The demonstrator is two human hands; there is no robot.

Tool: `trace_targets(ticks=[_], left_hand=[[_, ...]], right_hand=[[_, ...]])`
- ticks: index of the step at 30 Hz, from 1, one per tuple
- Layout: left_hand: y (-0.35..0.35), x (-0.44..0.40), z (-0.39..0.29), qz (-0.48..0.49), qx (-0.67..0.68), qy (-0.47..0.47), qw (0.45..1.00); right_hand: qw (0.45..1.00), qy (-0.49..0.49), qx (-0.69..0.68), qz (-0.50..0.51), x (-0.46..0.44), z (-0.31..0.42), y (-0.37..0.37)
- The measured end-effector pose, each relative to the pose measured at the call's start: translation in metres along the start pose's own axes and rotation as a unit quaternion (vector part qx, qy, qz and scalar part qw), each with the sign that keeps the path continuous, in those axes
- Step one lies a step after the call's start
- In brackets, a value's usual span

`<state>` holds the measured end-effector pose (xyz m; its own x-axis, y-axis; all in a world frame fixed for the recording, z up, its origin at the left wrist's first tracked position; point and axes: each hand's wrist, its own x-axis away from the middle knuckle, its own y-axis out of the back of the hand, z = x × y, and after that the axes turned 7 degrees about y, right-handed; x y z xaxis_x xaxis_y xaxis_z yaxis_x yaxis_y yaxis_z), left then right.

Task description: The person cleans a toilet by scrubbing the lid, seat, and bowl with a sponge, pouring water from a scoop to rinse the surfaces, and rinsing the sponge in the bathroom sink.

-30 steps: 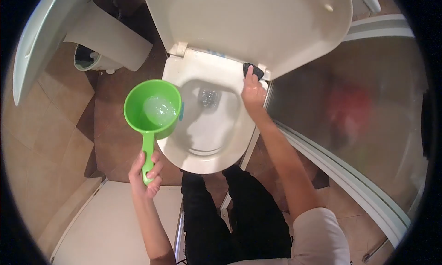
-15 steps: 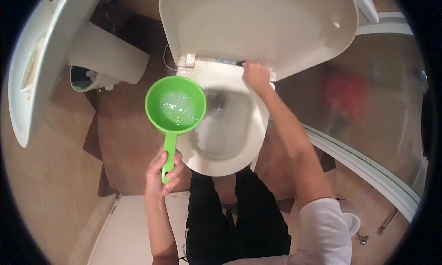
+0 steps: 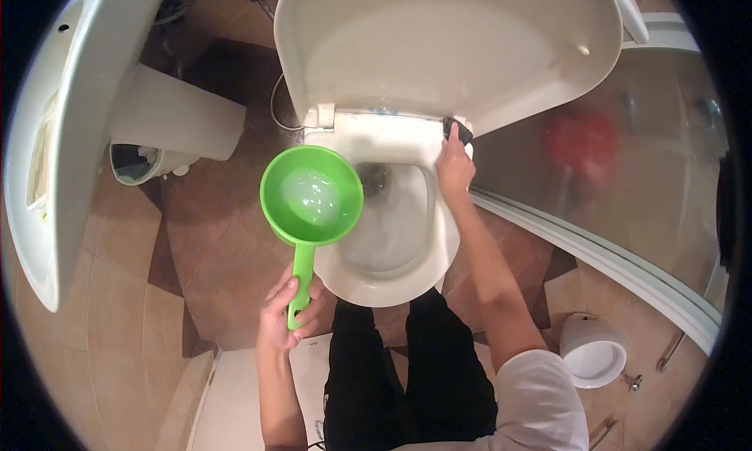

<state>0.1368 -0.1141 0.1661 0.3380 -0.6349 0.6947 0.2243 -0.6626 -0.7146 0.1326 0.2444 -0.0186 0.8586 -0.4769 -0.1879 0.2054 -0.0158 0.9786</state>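
My left hand [image 3: 283, 314] grips the handle of a green plastic dipper [image 3: 304, 255], which holds cloudy, whitish liquid. The dipper is held level over the left side of the toilet bowl [image 3: 384, 292], hiding part of its rim. At the back right corner of the bowl, by the hinge, my right hand [image 3: 456, 169] presses a small black pad [image 3: 464, 132] against the surface; whether it is cloth or sponge I cannot tell. The toilet lid [image 3: 446, 43] stands raised behind. Water shows inside the bowl.
A washbasin [image 3: 78, 161] juts in at left, above a tipped-looking bin [image 3: 135, 165] and a white pedestal [image 3: 184, 118]. At right runs the shower enclosure's white rail [image 3: 595, 263], with a blurred red shape [image 3: 581, 141] behind the panel. A small white fixture [image 3: 593, 353] is lower right.
My right hand has moved right along the back ledge to the hinge corner, and the black pad now shows more. The dipper appears slightly lower and further right, still in my left hand.
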Motion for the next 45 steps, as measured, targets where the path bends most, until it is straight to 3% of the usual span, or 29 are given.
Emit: trace_targets(ticks=[1,2,3,4,5,6,8,10,12,14,15,18,20,22,23,25,26,28,30,32,35,38,41,42,44,45], left_hand=[[0.002,0.000,0.000,0.011,0.003,0.010,1.000],[0.005,0.000,0.001,0.011,0.005,0.013,1.000],[0.007,0.000,0.002,0.017,0.013,0.008,1.000],[0.010,-0.001,0.003,0.022,0.022,0.003,1.000],[0.014,-0.003,0.005,0.021,0.024,0.006,0.999],[0.019,-0.004,0.005,0.021,0.027,0.001,0.999],[0.016,-0.005,0.006,0.019,0.023,0.004,1.000],[0.012,-0.004,0.001,0.014,0.017,0.009,1.000],[0.011,-0.003,-0.001,0.010,0.008,0.013,1.000],[0.010,-0.005,0.001,0.010,0.006,0.016,1.000],[0.012,-0.005,0.001,0.008,0.007,0.015,1.000],[0.015,0.000,0.000,-0.002,0.014,0.012,1.000],[0.016,0.001,-0.001,-0.020,0.018,0.015,1.000],[0.019,-0.001,0.000,-0.004,0.013,0.019,1.000],[0.022,-0.002,0.001,-0.005,0.012,0.022,1.000],[0.026,0.001,0.005,-0.010,0.021,0.000,1.000],[0.029,0.003,0.007,-0.014,0.023,0.001,1.000],[0.028,0.005,0.008,0.003,0.037,-0.019,0.999],[0.022,0.007,0.006,-0.001,0.027,-0.024,0.999],[0.010,-0.003,0.005,-0.031,0.018,-0.017,0.999],[0.010,-0.004,0.004,-0.022,0.003,-0.010,1.000],[0.014,-0.003,0.006,-0.016,0.024,-0.014,0.999],[0.014,-0.005,0.009,-0.015,0.018,-0.019,1.000],[0.014,-0.004,0.009,-0.020,0.014,-0.014,1.000],[0.008,-0.001,0.005,-0.023,0.008,-0.013,1.000],[0.004,0.000,0.003,-0.033,0.000,-0.015,0.999]], right_hand=[[0.990,0.042,-0.013,-0.131,-0.002,0.006,-0.031],[0.992,-0.031,-0.041,-0.115,-0.010,0.036,-0.041],[0.994,0.058,0.078,-0.054,-0.006,0.064,-0.050],[0.993,0.017,-0.113,0.028,-0.007,0.099,-0.027],[0.988,0.097,-0.118,0.029,-0.004,0.120,-0.036],[0.968,0.202,-0.142,-0.041,-0.001,0.134,-0.041],[0.958,0.266,-0.108,0.019,-0.006,0.116,-0.033],[0.956,0.284,-0.071,-0.019,-0.012,0.064,-0.028],[0.956,0.241,-0.104,-0.132,-0.005,-0.008,-0.030],[0.986,0.162,-0.011,-0.039,0.025,-0.050,-0.009],[0.986,0.165,-0.007,-0.038,0.042,-0.054,-0.002],[0.983,0.181,0.015,0.027,0.054,-0.053,0.002],[0.989,0.128,0.035,0.057,0.044,-0.052,-0.009],[0.996,0.021,-0.050,-0.067,0.015,-0.009,-0.035],[0.995,-0.037,-0.094,-0.005,0.000,0.030,-0.027],[0.956,0.210,-0.113,-0.172,-0.004,0.084,-0.056],[0.964,0.210,-0.153,-0.048,0.006,0.113,-0.049],[0.943,0.297,-0.148,0.029,0.026,0.134,-0.054],[0.933,0.326,-0.136,0.062,0.024,0.106,-0.051],[0.969,0.202,-0.083,0.118,0.011,0.055,-0.055],[0.995,0.005,-0.096,-0.015,-0.006,0.041,-0.054],[0.993,0.051,-0.069,-0.082,-0.021,0.094,-0.082],[0.976,0.164,-0.110,0.096,-0.052,0.134,-0.044],[0.976,0.163,-0.109,0.100,-0.056,0.120,-0.047],[0.958,0.267,-0.070,0.082,-0.070,0.069,-0.043],[0.962,0.246,-0.041,0.111,-0.074,0.042,-0.028]])
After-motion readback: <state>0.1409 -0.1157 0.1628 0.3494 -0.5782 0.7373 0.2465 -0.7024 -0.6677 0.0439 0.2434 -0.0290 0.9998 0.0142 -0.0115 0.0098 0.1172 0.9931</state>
